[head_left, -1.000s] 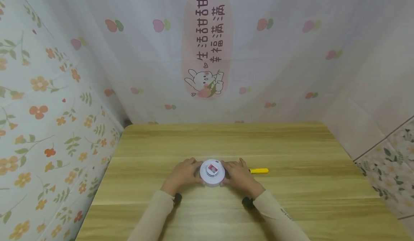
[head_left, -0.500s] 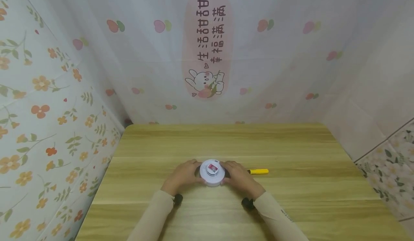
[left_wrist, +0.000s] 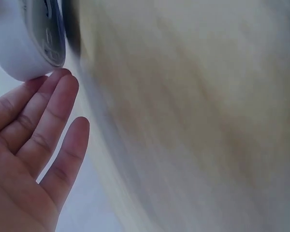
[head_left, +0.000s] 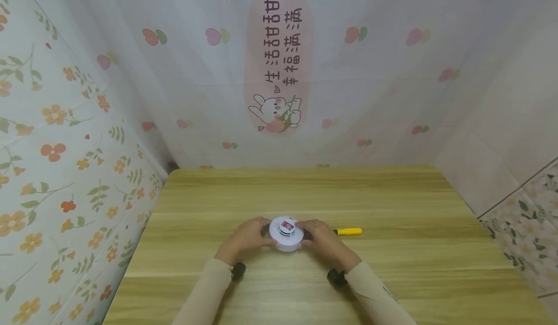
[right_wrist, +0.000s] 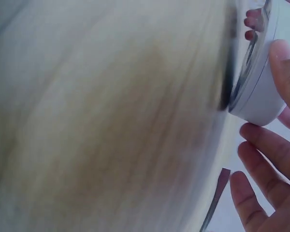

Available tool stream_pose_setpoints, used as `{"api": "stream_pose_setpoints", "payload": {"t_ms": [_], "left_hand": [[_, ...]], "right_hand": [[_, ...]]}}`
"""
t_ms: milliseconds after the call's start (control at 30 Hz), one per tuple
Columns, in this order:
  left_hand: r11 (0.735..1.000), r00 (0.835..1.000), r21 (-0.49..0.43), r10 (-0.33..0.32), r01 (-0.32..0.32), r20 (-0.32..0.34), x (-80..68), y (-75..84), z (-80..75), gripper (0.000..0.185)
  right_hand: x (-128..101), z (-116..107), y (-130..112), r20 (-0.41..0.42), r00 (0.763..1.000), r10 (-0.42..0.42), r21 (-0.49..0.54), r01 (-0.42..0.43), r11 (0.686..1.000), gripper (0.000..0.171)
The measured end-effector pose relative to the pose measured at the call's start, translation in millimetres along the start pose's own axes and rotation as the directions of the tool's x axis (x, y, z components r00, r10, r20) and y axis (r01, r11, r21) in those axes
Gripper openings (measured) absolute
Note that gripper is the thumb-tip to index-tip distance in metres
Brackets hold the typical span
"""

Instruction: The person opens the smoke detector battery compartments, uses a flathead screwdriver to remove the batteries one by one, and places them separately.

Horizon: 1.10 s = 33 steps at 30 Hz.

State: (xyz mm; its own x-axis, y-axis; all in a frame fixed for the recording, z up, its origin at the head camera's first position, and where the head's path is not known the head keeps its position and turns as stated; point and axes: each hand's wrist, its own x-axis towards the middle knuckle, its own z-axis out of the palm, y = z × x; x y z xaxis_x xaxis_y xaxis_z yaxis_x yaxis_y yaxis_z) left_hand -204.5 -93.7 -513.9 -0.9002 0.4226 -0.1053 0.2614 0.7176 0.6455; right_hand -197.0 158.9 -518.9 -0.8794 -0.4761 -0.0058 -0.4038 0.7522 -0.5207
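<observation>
A round white smoke detector (head_left: 286,241) with a stepped centre and a small red label is between my two hands, close over the table (head_left: 279,189). My left hand (head_left: 246,238) grips its left side. In the left wrist view the fingertips (left_wrist: 66,92) touch the white rim from below, and the little finger stands apart. On the other side my right hand (head_left: 324,240) grips the detector; in the right wrist view its thumb (right_wrist: 282,63) presses the side wall. The detector's underside faces the table and is partly seen in both wrist views.
A tool with a yellow handle (head_left: 349,231) and a dark end lies just right of my right hand, partly hidden behind it. A patterned curtain (head_left: 370,83) hangs behind the table, and a flowered cloth (head_left: 74,170) borders its left side.
The detector has tipped slightly away, so more of its near side shows. A raised finger of my right hand has come down. Both hands stay at the same spot on the table.
</observation>
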Motion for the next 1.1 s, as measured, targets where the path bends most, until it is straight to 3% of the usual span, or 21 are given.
{"api": "stream_pose_setpoints", "payload": {"t_ms": [233, 600, 800, 1100], "left_hand": [[0.996, 0.999, -0.084, -0.039, 0.038, -0.004, -0.9, -1.2, -3.3, 0.07], [0.998, 0.999, -0.059, -0.022, 0.02, -0.034, 0.5, 5.8, -8.1, 0.065], [1.0, 0.998, -0.03, 0.0, -0.002, -0.059, 1.3, 6.6, -8.1, 0.062], [0.995, 0.997, -0.085, 0.052, -0.057, -0.064, -2.5, 8.4, -9.6, 0.058]], "right_hand": [[-4, -1, 4, 0.019, 1.0, -0.016, 0.164, 0.013, 0.986, 0.05], [-10, -2, 3, 0.023, 1.0, -0.008, 0.357, 0.0, 0.934, 0.047], [-11, 1, 1, 0.007, 1.0, 0.005, 0.38, -0.007, 0.925, 0.043], [-14, 1, 0, -0.025, 1.0, 0.01, 0.385, 0.001, 0.923, 0.04]]}}
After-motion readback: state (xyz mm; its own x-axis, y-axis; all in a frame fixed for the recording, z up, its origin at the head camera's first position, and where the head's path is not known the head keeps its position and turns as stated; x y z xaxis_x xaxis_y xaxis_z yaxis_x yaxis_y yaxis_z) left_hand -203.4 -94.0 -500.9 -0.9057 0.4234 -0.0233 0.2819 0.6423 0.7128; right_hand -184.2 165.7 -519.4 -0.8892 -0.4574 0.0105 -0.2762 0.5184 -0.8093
